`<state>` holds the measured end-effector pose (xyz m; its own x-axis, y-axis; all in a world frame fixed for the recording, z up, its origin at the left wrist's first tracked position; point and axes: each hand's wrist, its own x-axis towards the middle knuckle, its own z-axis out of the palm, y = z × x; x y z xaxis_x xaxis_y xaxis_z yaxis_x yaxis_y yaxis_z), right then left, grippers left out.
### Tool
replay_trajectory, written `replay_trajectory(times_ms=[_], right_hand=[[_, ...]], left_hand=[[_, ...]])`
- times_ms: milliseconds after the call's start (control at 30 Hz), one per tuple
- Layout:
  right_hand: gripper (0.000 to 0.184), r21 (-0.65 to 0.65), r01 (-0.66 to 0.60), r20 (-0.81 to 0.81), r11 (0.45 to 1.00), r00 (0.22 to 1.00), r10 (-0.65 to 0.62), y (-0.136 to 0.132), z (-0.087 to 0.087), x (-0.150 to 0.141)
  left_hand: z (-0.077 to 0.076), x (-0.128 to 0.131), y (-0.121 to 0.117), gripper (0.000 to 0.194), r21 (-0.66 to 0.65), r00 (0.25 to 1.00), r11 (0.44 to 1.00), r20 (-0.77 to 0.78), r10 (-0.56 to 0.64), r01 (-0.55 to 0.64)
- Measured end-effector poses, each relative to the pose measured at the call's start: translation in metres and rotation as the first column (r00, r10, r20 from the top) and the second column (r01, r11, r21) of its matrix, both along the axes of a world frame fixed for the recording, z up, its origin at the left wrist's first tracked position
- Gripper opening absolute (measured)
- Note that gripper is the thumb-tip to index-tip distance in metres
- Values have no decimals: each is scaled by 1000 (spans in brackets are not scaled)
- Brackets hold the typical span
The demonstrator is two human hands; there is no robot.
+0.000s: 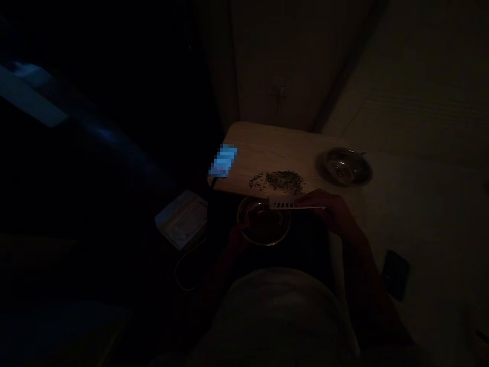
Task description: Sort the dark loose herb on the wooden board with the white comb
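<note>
In dim light, a metal bowl point(263, 239) sits low against the near edge of a small wooden table point(275, 140). My left hand point(239, 237) grips the bowl's left rim; its fingers are partly lost in shadow. My right hand point(330, 206) is closed on a flat white slotted piece point(282, 204), whose exact kind I cannot make out. That piece lies along the table edge and reaches over the bowl's right side. Just beyond it, a heap of small dark greenish grains or beans point(284, 181) is spread on the wood, with some scattered to the left.
A second metal bowl point(347, 167) stands at the table's right end. A lit phone-like screen point(223, 160), blurred out, lies at the left edge. A pale box-like object point(183, 219) is lower left, near a white cable point(178, 275). A dark flat object point(396, 274) lies on the right.
</note>
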<state>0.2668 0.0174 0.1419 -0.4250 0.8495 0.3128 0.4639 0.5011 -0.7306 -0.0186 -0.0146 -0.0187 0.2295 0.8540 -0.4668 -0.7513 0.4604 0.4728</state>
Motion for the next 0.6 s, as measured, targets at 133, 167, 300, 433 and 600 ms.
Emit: replay_trajectory(times_ms=[133, 167, 300, 433, 600], right_hand=[[24, 2, -8, 14, 1000, 1000, 8, -4, -1, 4], [24, -3, -17, 17, 1000, 1000, 17, -5, -1, 4], [24, -6, -15, -19, 1000, 1000, 15, -7, 1, 2], [22, 34, 83, -86, 996, 993, -80, -8, 2, -6], [23, 51, 120, -30, 991, 992, -119, -8, 3, -10]], left_hand=[[-2, 1, 0, 44, 13, 1000, 1000, 18, 5, -6], [-2, 2, 0, 43, 18, 1000, 1000, 15, 15, -16], [-1, 2, 1, 40, 8, 1000, 1000, 6, 19, -19], [-4, 0, 1, 39, -25, 1000, 1000, 19, 8, -8], [-14, -2, 2, 35, -14, 998, 998, 3, 63, -63]])
